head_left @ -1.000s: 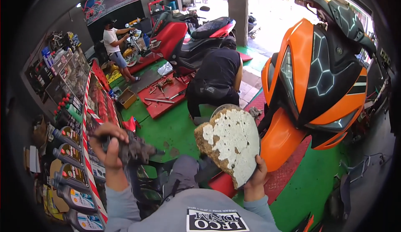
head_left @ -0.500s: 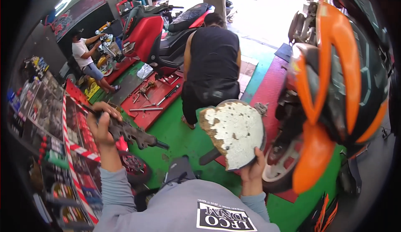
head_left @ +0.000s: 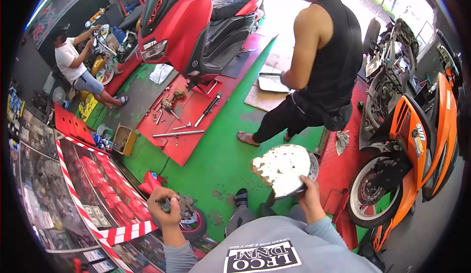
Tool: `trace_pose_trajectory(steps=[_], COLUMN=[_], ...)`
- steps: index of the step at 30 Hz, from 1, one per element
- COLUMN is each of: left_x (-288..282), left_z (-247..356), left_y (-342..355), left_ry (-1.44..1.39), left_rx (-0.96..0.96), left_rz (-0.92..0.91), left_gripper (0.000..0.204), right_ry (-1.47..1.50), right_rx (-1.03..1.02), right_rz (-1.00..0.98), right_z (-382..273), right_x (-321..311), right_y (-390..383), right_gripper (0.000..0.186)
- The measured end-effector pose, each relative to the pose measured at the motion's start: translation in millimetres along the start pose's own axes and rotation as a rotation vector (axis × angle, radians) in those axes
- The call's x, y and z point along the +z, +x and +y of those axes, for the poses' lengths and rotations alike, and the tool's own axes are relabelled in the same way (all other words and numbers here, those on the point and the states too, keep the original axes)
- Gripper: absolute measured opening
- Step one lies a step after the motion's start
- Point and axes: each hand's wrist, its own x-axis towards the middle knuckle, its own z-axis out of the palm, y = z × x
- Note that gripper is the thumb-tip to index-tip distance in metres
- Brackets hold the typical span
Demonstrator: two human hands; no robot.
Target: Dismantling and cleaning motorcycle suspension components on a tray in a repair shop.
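Right hand (head_left: 309,197) grips a white-faced slab (head_left: 289,164), ragged edge leftward.

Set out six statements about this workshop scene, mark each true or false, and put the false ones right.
1. A pale disc is in the right hand's grip. True.
2. Only one hand holds something. False: the left hand holds a dark part.
3. Tools lie on the red platform. True.
4. The disc's face is white all over. False: brown shows along its left edge.
5. The floor is painted green in places. True.
6. Every vehicle is on the picture's left. False: an orange motorcycle is at the right.
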Motion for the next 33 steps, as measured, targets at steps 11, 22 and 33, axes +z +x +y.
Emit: trace_pose_trajectory(steps=[11, 22, 33], left_x=[-69.2, -8.1, 137.6], left_z=[-11.6, -36.1, -56.1], left_y=[-4.1, 66.4, 223.8], left_ry=[0.012, 0.035, -0.077], left_rx=[-0.05, -0.025, 0.132], left_rz=[0.168, 0.203, 0.111], left_gripper=[0.013, 0.01, 0.015], right_ry=[-0.17, -0.101, 0.088], right_rx=[0.067, 0.168, 0.279], right_rz=[-0.209, -0.167, -0.104], right_z=[24.3, 22.5, -7.2], right_x=[133.2, 155.3, 149.6], right_y=[52.5, 154.2, 320.4], right_gripper=[0.043, 0.04, 0.036])
